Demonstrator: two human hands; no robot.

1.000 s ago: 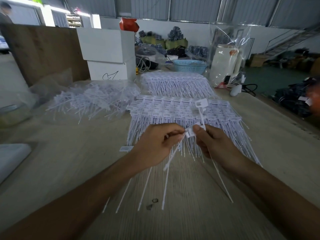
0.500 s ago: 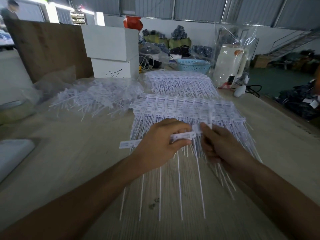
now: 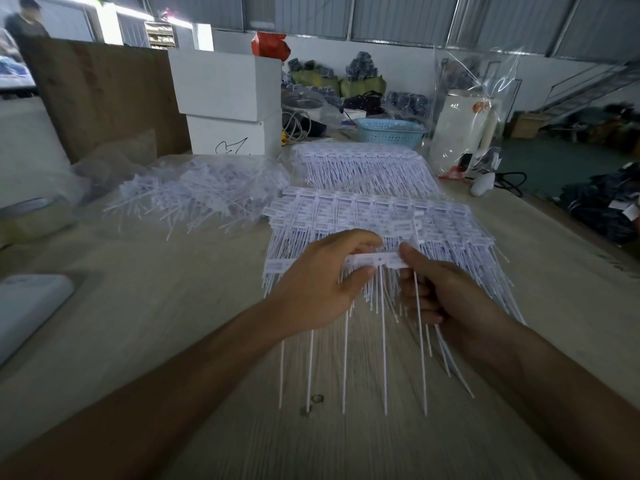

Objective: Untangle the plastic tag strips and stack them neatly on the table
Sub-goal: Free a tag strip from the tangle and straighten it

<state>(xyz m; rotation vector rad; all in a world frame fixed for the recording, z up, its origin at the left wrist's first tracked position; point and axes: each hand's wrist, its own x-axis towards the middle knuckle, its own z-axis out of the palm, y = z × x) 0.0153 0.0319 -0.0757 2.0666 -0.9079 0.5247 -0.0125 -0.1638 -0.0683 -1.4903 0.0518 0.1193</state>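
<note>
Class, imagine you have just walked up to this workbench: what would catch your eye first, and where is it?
First, the two hands at the centre: the left hand and right hand hold a white tag strip level between them, its thin tails hanging down. Just behind lies the neat stack of strips, with a tangled pile to its left on the wooden table.

— Could any writing be read?

— None clearly. The lower white box (image 3: 232,137) carried a black hand-drawn scrawl, not legible as letters.

— And the tag strips (image 3: 367,216) stacked on the bench (image 3: 145,306)?

— Their heads bore faint printed marks, far too small and blurred to make out.
</note>
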